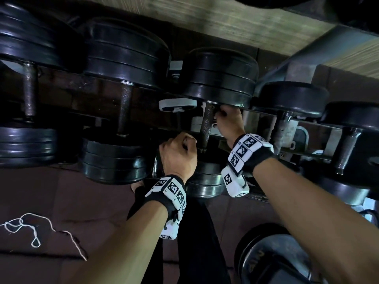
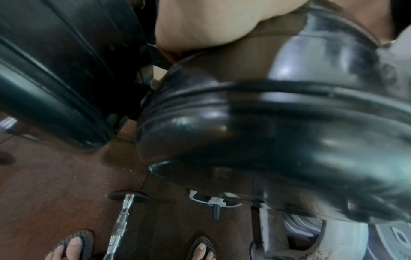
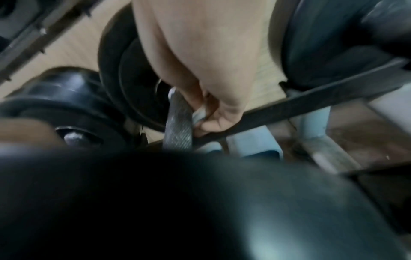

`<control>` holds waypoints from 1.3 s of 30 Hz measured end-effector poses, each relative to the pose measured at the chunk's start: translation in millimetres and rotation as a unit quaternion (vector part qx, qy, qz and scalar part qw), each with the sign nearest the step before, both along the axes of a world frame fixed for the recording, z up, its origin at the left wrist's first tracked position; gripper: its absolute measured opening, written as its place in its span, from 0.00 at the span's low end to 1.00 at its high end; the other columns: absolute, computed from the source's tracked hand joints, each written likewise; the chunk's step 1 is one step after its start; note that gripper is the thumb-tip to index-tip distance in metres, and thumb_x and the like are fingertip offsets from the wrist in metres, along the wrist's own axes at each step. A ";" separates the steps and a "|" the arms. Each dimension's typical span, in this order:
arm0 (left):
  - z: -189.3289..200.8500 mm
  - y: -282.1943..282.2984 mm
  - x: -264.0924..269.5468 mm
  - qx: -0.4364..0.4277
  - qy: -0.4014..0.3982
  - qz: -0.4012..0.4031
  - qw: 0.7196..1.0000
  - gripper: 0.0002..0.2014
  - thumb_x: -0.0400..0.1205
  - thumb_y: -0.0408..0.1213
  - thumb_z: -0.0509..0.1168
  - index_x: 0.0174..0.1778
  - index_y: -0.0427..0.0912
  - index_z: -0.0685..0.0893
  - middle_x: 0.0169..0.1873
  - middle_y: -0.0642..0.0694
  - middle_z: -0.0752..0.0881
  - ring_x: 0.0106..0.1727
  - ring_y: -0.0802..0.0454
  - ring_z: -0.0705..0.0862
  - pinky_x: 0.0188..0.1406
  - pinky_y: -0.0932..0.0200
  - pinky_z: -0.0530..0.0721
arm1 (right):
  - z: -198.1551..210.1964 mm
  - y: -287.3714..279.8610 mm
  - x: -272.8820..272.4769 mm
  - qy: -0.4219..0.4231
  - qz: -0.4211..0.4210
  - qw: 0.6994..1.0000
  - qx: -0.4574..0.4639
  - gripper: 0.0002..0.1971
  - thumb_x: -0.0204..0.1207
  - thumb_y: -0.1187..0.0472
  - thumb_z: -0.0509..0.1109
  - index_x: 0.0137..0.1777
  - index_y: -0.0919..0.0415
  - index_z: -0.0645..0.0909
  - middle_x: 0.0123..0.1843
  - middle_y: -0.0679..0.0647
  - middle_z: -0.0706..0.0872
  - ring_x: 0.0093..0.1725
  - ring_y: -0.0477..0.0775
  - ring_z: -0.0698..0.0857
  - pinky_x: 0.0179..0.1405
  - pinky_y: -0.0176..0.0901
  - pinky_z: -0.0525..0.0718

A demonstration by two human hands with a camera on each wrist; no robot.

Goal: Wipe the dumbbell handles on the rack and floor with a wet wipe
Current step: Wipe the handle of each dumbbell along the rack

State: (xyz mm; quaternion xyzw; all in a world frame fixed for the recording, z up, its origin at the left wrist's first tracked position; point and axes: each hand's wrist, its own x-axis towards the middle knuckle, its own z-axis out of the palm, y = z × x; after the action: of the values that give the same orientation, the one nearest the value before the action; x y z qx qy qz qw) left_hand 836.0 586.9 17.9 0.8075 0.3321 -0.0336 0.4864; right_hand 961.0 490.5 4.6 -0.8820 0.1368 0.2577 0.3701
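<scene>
On the rack lies a black dumbbell whose knurled steel handle (image 1: 207, 121) (image 3: 177, 121) runs between its two weight heads. My right hand (image 1: 227, 119) (image 3: 211, 112) is at the handle's right side, near the far head. It pinches a crumpled pale wet wipe (image 3: 198, 114) against the metal. My left hand (image 1: 180, 152) is curled at the near weight head (image 1: 205, 181) (image 2: 266, 133), its fingers hooked over the head's inner edge. Only the palm of my left hand (image 2: 200, 26) shows in the left wrist view.
More black dumbbells lie on the rack to the left (image 1: 123, 111) and right (image 1: 283, 124). On the brown floor are a white string (image 1: 30, 226), a weight plate (image 1: 272, 261) and a chrome bar (image 2: 120, 223) between my sandalled feet (image 2: 73, 246).
</scene>
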 end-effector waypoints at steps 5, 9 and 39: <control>-1.5 0.0 0.1 0.011 -0.007 -0.006 1.000 0.19 0.75 0.48 0.50 0.33 0.49 0.86 0.27 0.53 0.88 0.34 0.47 0.86 0.52 0.43 0.83 | 9.5 -3.3 -7.2 -0.064 -0.018 0.998 -0.004 0.10 0.81 0.65 0.66 0.44 0.60 0.89 0.41 0.56 0.90 0.41 0.53 0.86 0.42 0.42 0.82; -4.4 0.8 -1.7 0.024 -0.022 -0.016 0.999 0.19 0.77 0.47 0.50 0.34 0.49 0.86 0.27 0.53 0.87 0.34 0.48 0.86 0.52 0.42 0.83 | 20.6 -2.5 -18.5 -0.140 -0.042 0.989 -0.007 0.10 0.82 0.68 0.65 0.49 0.64 0.90 0.39 0.54 0.87 0.39 0.49 0.83 0.35 0.17 0.71; -14.9 64.5 84.8 -0.238 0.094 -0.050 0.965 0.03 0.84 0.31 0.68 0.46 0.43 0.84 0.47 0.39 0.89 0.39 0.55 0.89 0.41 0.62 0.89 | 30.1 -7.7 -92.4 -0.124 0.044 0.991 -0.001 0.13 0.86 0.50 0.60 0.66 0.50 0.78 0.40 0.52 0.90 0.41 0.62 0.88 0.42 0.53 0.84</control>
State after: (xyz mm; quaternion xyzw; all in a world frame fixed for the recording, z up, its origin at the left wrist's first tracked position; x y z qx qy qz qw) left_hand 920.7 651.3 3.0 0.6770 0.3177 -0.2115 0.6293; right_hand 868.6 482.8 34.7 -0.9126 0.0508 0.1621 0.3719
